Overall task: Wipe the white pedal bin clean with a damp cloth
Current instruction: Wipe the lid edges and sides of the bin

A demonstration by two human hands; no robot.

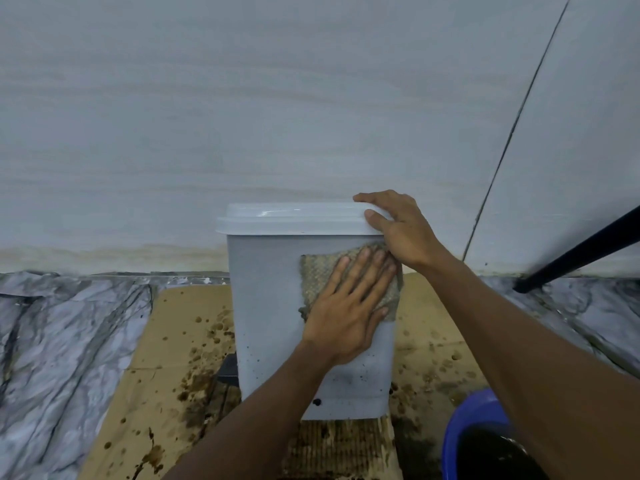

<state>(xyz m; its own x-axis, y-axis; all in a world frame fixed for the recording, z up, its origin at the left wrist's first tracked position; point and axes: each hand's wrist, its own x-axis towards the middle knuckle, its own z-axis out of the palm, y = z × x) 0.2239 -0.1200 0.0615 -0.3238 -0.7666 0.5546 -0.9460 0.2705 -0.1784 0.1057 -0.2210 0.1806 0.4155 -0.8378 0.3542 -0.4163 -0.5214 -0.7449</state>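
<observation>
The left hand (pixel 341 315) lies flat, fingers spread, its grip wide and pressing a coarse, woven, brownish cloth (pixel 320 275) against the front wall of the bin (pixel 270 306); the right hand (pixel 398 226) rests on the lid's (pixel 294 216) right corner, fingers loosely curled over the rim, holding nothing else. The bin is a white, smooth, boxy plastic tub with its lid down, dark specks low on its front, standing upright on stained, spattered cardboard (pixel 166 358) on a marbled floor (pixel 62 334) against a pale wall (pixel 277 98); at lower right a blue basin (pixel 464 424) holds dark, murky liquid.
</observation>
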